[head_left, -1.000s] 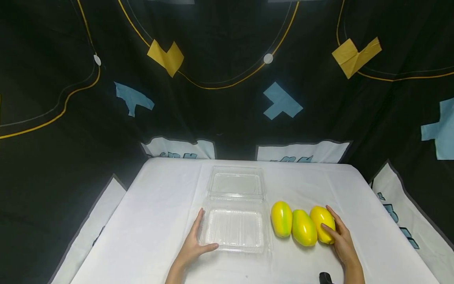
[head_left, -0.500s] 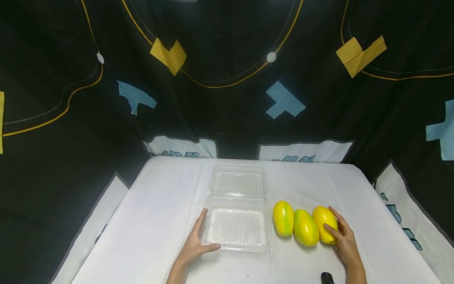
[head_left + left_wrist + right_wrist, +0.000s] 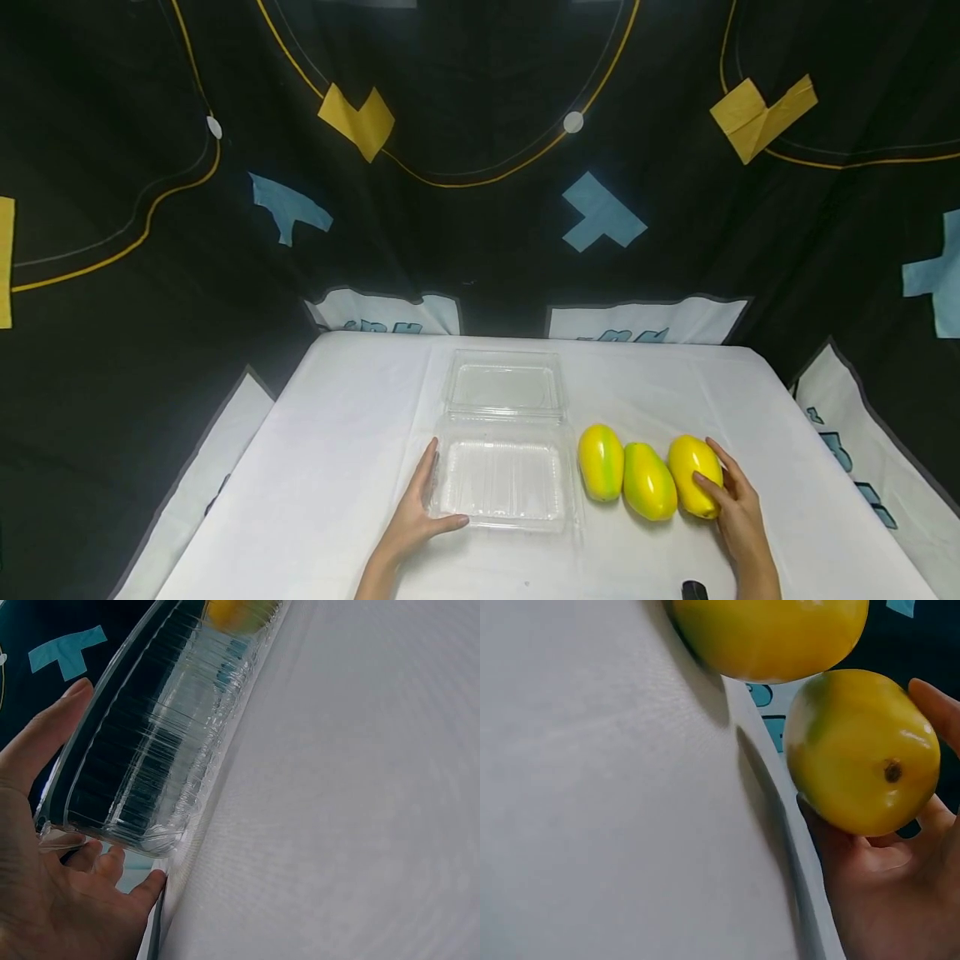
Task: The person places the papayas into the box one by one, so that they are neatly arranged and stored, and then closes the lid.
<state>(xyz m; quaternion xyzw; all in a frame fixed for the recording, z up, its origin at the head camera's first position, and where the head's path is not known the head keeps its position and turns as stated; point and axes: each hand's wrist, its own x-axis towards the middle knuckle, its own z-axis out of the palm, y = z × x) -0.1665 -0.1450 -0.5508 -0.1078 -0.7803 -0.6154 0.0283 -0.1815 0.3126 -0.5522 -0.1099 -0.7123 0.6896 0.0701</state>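
Observation:
A clear plastic container (image 3: 501, 479) lies with its lid (image 3: 504, 386) folded back on the white table. My left hand (image 3: 408, 521) is at its left side, thumb at the near corner and fingers along the edge; the left wrist view shows the hand (image 3: 67, 892) around the container's corner (image 3: 150, 817). Three yellow-green fruits lie right of the container: one (image 3: 601, 462) beside it, a middle one (image 3: 648, 483), and the rightmost (image 3: 693, 475), which my right hand (image 3: 738, 521) grips between thumb and fingers. In the right wrist view that fruit (image 3: 862, 757) sits in the hand (image 3: 900, 900).
A small black object (image 3: 694, 590) is at the near edge, left of my right forearm. The white tabletop (image 3: 337, 417) ends at a dark curtain (image 3: 465, 250) with yellow and blue tape pieces. White printed cloth strips (image 3: 645, 323) hang behind and beside the table.
The rightmost fruit has shifted slightly to the right with my right hand, opening a small gap from the middle fruit. My left hand stays at the container.

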